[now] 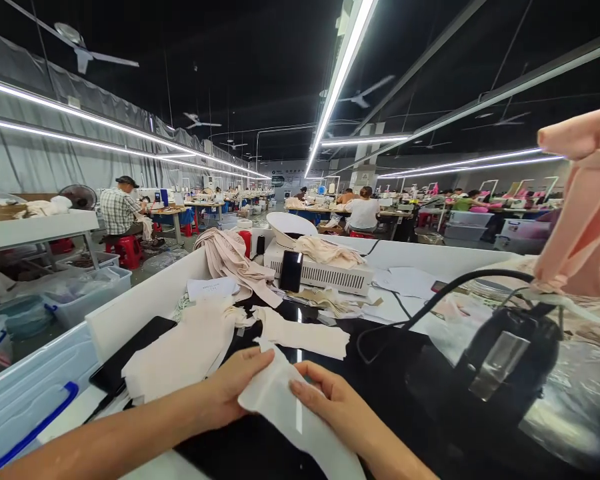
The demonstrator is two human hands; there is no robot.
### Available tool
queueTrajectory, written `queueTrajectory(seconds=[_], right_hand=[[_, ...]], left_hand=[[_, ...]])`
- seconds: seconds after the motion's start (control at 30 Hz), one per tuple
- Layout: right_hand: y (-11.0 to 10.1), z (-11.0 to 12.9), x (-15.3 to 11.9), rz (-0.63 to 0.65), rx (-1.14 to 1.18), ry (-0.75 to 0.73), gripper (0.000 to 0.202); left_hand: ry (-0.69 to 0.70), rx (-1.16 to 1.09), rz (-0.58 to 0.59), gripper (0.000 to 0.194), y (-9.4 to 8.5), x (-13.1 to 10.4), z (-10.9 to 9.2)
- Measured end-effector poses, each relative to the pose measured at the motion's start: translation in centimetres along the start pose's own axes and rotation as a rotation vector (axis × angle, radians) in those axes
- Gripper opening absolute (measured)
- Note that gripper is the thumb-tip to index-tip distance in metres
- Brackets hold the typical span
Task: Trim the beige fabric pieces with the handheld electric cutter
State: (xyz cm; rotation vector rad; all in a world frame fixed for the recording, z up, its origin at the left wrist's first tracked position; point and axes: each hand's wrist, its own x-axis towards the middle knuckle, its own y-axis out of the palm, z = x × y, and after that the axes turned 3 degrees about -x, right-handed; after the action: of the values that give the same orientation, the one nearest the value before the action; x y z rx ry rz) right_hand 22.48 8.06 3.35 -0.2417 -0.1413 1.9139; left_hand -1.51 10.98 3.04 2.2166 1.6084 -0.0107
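Observation:
A long white fabric piece [270,390] stretches between my hands above a glossy black tabletop [260,440], its lower end running out of view at the bottom. My left hand [233,383] pinches its left edge, thumb on top and the other fingers underneath. On the opposite edge, my right hand [330,397] grips the same cloth between thumb and fingers; part of those fingers is hidden. Just beyond lies a cream fabric piece [305,333] with ragged ends. Left of it rests a pile of cream cut pieces [180,350].
A black machine [505,360] with a thick cable stands at right, pink fabric [580,207] hanging above it. At the back are a weighing scale [325,270], a phone [291,271] and draped beige cloth [230,260]. A blue-handled plastic bin [35,407] sits left. Several people work farther off.

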Motion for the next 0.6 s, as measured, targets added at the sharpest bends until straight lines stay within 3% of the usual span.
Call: queueTrajectory(seconds=[0.13,0.27,0.37,0.6], right_hand=[[-3.4,-1.0,3.6,-0.130,-0.108,0.006,0.074],[-7.2,-2.6,7.2,-0.400,-0.245,-0.001,0.047],[-9.5,-4.0,9.2,-0.568,-0.299,0.004,0.038],[-12.7,-6.2,11.7,-0.740,-0.352,0.017,0.037]], left_hand=[[0.145,0.095,-0.099,0.069,-0.9,4.9,-3.3],[0.163,0.257,-0.198,0.044,-1.5,8.9,-5.3],[0.125,0.375,-0.236,0.032,-1.4,10.6,-5.4],[0.065,0.537,-0.258,0.043,-0.8,12.3,-4.5]])
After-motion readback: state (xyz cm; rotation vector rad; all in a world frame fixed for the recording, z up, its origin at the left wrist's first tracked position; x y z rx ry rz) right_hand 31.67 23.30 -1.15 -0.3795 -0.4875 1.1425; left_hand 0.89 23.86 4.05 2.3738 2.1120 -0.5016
